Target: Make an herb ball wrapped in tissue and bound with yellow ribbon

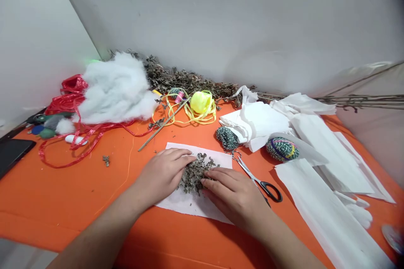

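Note:
A small heap of crumbled dried leaves (195, 176) lies on a white sheet (223, 160) at the table's front middle. From the left, my left hand (166, 172) rests against the heap, fingers stretched out. My right hand (238, 195) touches the opposite side of the leaves with extended fingers. Neither hand appears to grip anything, though the fingertips are partly hidden in the leaves. Just right of the sheet are metal scissors (251, 173) with black handles, blades slightly apart.
White fluffy stuffing (116, 90) and red ribbon (65, 104) lie at left. Yellow ribbon (202, 103), a stick (164, 124) and dried branches (189, 80) are behind. To the right are stacked white sheets (265, 119), striped twine balls (282, 149) and long white strips (328, 208).

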The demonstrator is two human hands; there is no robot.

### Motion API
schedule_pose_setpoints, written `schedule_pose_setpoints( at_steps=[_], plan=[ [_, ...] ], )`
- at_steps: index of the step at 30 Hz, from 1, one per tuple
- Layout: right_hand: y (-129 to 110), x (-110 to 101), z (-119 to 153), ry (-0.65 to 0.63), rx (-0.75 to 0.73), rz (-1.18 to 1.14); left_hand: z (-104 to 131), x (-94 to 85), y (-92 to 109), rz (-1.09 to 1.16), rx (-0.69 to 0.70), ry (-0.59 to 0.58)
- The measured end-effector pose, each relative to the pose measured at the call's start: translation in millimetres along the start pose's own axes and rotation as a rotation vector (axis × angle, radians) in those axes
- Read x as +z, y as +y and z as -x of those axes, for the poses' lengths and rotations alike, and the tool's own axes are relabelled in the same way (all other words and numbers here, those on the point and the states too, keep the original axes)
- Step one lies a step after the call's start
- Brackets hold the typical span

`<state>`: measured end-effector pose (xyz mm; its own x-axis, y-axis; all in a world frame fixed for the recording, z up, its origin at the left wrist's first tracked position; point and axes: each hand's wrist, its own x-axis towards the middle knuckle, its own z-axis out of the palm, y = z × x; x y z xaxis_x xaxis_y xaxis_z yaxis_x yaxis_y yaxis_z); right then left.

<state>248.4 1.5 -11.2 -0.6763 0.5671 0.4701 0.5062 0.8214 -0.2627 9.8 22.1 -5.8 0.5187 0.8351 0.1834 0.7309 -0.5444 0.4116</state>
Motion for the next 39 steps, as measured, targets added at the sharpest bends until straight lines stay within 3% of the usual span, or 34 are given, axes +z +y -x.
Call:
schedule_pose_setpoints(
  at_steps=[4, 7, 12, 17, 20, 23, 25, 28, 33, 37, 39],
  plan=[
    [1.4, 3.0, -0.5, -0.086, -0.043, 0.012, 1.1, 2.5, 3.8, 0.008, 0.118, -0.106],
    [2.1, -0.6, -1.5, -0.124, -0.05, -0.004, 1.5, 6.7, 3.6, 0.005, 0.125, -0.201],
    [1.8, -11.0, -3.2, 0.039, -0.021, -0.01, 0.4, 5.5, 5.6, 0.04, 0.082, -0.11],
    [3.2, -10.3, -0.5, 0.037, -0.036, -0.024, 0.7, 7.0, 10.3, 0.117, 0.105, -0.085],
    [7.0, -10.6, 3.1, 0.076, 0.017, 0.027, -1.0, 3.6, 2.7, 0.071, -0.044, 0.068],
    [12.1, -10.8, 6.8, 0.062, 0.055, 0.044, -3.6, -7.5, -17.8, -0.063, -0.317, 0.235],
    [14.6, -9.6, 8.2, 0.039, 0.053, 0.029, -4.7, -15.2, -35.3, -0.146, -0.529, 0.257],
    [15.3, -7.3, 8.0, 0.022, 0.043, 0.008, -5.4, -19.7, -57.7, -0.181, -0.705, 0.139],
    [13.5, -7.9, 6.3, 0.035, 0.044, 0.001, -7.5, -15.2, -65.0, -0.133, -0.717, 0.174],
    [12.1, -10.1, 6.5, 0.064, 0.068, 0.013, -7.5, -18.6, -43.2, -0.097, -0.702, 0.302],
    [11.4, -10.4, 6.0, 0.095, 0.08, 0.027, -5.4, -21.3, -27.4, 0.056, -0.656, 0.378]
  ],
)
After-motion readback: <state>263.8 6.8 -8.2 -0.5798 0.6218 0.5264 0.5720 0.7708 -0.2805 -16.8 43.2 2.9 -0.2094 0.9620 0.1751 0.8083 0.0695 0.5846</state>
